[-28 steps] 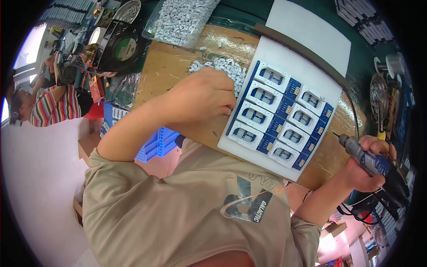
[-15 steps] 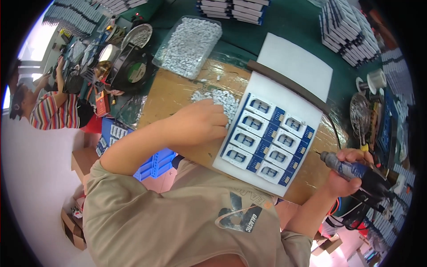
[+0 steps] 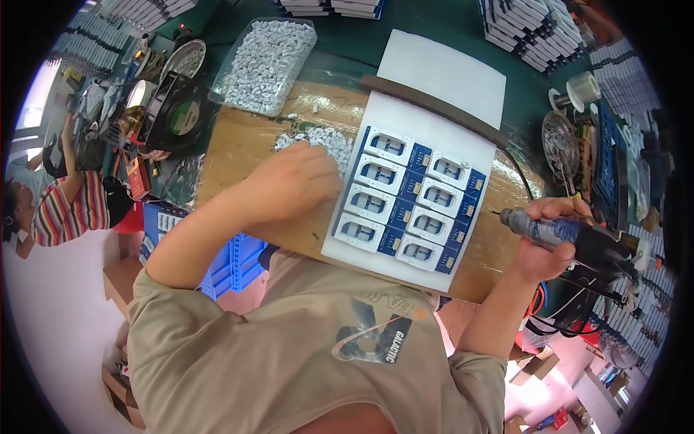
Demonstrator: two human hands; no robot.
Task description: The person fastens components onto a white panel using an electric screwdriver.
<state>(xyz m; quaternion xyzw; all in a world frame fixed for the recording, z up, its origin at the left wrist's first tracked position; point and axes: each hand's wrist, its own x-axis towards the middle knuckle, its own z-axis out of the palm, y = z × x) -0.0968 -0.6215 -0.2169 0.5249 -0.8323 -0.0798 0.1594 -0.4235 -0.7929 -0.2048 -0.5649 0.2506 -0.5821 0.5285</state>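
Observation:
My left hand [image 3: 293, 189] lies palm-down on the wooden board [image 3: 238, 148], fingertips in a small heap of grey plastic parts [image 3: 322, 141]; what the fingers hold is hidden. To its right a white tray [image 3: 441, 137] carries several blue circuit boards with white parts [image 3: 405, 210] in two rows. My right hand [image 3: 551, 242] grips a dark electric screwdriver [image 3: 571, 239] off the tray's right edge, its tip pointing left toward the boards without touching them.
A clear bag of grey parts [image 3: 266, 64] lies at the back left, next to a black fan [image 3: 173, 112]. A white sheet [image 3: 441, 72] sits behind the tray. Stacked boxes [image 3: 531, 29] line the back right. A blue crate [image 3: 231, 260] stands below. Another person in a striped shirt [image 3: 61, 210] is at left.
The view has shifted, so the board and tray sit lower in frame. My left hand stayed at the grey parts heap; my right hand with the screwdriver moved closer to the tray's right edge.

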